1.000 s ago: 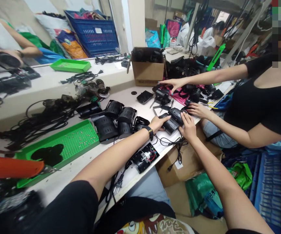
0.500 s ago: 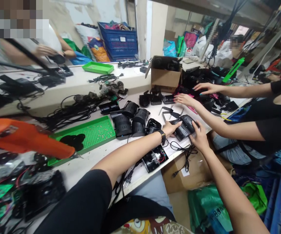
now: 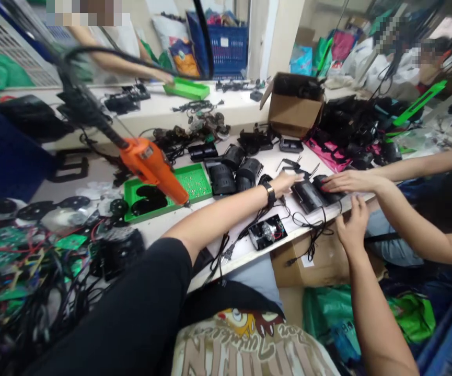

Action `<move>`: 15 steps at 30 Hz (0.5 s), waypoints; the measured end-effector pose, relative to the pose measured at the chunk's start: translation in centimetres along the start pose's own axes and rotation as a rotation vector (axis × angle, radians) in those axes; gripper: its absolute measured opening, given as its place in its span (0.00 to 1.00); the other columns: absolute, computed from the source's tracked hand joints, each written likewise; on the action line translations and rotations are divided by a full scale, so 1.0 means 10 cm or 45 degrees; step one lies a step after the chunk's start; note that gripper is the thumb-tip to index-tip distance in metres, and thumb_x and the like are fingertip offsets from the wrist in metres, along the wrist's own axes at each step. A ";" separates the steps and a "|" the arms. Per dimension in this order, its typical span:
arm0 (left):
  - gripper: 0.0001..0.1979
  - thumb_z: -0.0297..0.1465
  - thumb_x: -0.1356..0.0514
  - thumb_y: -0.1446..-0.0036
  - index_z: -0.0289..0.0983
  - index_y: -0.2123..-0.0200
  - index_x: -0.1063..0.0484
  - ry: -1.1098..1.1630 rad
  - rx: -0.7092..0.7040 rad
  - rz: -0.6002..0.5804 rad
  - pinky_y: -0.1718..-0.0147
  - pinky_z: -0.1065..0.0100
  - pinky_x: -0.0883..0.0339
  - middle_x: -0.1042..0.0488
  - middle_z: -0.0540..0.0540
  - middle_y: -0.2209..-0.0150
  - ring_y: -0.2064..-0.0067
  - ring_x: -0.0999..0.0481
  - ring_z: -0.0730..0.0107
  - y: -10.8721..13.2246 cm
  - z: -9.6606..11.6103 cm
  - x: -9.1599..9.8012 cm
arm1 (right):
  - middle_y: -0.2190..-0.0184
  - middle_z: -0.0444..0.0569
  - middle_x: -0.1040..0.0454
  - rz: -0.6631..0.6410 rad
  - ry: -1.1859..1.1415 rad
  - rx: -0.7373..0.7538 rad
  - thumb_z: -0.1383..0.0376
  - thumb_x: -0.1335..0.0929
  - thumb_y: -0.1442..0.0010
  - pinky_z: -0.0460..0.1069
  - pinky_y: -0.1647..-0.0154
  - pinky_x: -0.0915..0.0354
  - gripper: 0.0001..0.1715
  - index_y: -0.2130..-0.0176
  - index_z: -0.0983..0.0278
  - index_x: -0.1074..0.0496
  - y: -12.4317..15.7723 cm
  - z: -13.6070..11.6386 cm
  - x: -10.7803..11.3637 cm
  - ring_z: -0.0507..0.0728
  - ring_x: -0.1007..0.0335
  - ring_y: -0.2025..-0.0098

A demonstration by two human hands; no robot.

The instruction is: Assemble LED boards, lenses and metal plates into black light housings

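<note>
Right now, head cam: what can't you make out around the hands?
- Black unit: ends hidden by the left hand and a co-worker's hand.
- Open black housing: parts inside too small to identify.
- Specks in the green perforated tray: too small to tell.
- Cable heap, lower left: blurred, ends untraceable.

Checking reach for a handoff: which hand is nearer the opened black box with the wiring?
Left. The left hand is just beyond the opened black box, up and slightly right in view; the right hand is farther away, well to its right.
</note>
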State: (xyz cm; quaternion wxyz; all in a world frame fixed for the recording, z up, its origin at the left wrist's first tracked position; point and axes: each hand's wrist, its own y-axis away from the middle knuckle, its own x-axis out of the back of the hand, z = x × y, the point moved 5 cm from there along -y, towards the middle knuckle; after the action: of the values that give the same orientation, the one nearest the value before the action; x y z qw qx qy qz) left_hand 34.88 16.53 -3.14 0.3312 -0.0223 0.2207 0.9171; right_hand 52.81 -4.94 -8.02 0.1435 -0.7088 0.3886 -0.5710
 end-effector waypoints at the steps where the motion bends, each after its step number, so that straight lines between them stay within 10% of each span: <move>1: 0.16 0.35 0.29 0.43 0.33 0.57 0.27 -0.022 -0.017 0.018 0.48 0.58 0.30 0.23 0.39 0.53 0.46 0.25 0.55 0.05 0.08 0.08 | 0.36 0.67 0.36 0.105 -0.013 -0.069 0.64 0.34 0.39 0.75 0.33 0.40 0.36 0.34 0.66 0.38 0.11 -0.09 0.10 0.74 0.40 0.32; 8: 0.08 0.34 0.37 0.35 0.34 0.60 0.25 -0.480 -0.177 -0.059 0.53 0.61 0.31 0.23 0.42 0.62 0.61 0.23 0.65 0.81 0.30 0.71 | 0.46 0.60 0.27 -0.039 -0.155 0.055 0.63 0.34 0.35 0.65 0.38 0.34 0.23 0.40 0.61 0.30 0.69 -1.05 0.13 0.67 0.31 0.43; 15: 0.28 0.49 0.31 0.46 0.37 0.49 0.25 -1.397 -0.459 -0.208 0.46 0.56 0.32 0.23 0.38 0.50 0.48 0.24 0.49 1.73 -0.30 0.92 | 0.45 0.61 0.26 -0.215 -0.099 -0.211 0.58 0.37 0.32 0.69 0.38 0.41 0.19 0.48 0.62 0.24 0.64 -0.84 -0.26 0.69 0.37 0.42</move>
State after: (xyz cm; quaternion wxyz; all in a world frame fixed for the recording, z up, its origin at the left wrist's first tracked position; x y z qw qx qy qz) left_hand 16.76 8.97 -0.81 0.4576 0.3831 -0.1451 0.7892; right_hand 42.43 -5.30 -11.40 0.0507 -0.7700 0.3675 -0.5191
